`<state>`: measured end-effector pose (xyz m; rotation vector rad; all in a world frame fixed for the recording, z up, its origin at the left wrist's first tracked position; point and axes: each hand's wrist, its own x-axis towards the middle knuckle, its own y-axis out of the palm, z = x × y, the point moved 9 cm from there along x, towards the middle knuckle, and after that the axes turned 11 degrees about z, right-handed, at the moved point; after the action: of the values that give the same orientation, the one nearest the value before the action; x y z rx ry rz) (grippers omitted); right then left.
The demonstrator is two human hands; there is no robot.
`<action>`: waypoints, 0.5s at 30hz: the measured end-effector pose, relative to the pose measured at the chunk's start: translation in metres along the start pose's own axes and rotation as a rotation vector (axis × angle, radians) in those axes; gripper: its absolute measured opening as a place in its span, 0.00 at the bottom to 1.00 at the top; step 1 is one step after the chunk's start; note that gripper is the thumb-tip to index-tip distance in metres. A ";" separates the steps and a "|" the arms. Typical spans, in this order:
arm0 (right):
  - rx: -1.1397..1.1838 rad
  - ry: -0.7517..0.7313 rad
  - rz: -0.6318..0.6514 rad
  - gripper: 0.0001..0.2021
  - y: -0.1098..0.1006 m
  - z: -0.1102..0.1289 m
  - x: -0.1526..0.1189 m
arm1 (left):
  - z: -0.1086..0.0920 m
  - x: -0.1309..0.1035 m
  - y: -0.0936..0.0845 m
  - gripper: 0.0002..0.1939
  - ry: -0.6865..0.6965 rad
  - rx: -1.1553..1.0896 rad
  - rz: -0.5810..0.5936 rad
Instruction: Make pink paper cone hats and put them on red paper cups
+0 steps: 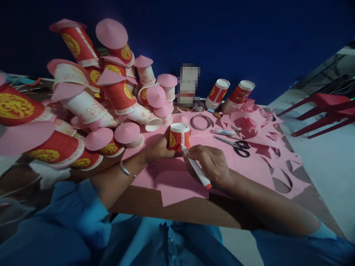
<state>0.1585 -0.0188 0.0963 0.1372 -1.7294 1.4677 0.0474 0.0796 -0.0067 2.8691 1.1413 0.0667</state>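
A red paper cup [179,137] with a yellow pattern and a white rim stands in front of me on pink paper. My left hand [158,150] is closed around its left and lower side. In my right hand [212,162] is a white marker [198,170] with a red end, its other end against the cup's front. Part of the right fingers is hidden behind the marker. Under both hands lie pink paper sheets [177,177]. Scissors [235,146] with dark handles rest to the right of the cup.
At the left, many red and white cups with pink paper cones [127,133] are piled up. A roll of tape [201,122], a glue tube [222,132] and pink paper scraps [288,170] lie beyond and right. Cup stacks [217,94] stand behind. A red stool [327,107] is at right.
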 end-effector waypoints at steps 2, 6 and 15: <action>0.003 0.014 -0.005 0.06 -0.002 -0.002 0.001 | -0.002 0.000 0.000 0.45 -0.001 -0.040 -0.010; 0.002 0.041 -0.024 0.06 -0.007 -0.004 0.003 | -0.003 0.000 0.001 0.42 -0.003 -0.125 -0.017; 0.012 0.069 -0.010 0.07 -0.008 -0.009 0.003 | -0.009 0.003 0.005 0.29 0.030 -0.204 0.018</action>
<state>0.1659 -0.0123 0.1043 0.0998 -1.6630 1.4590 0.0531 0.0782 0.0028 2.7071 1.0467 0.2152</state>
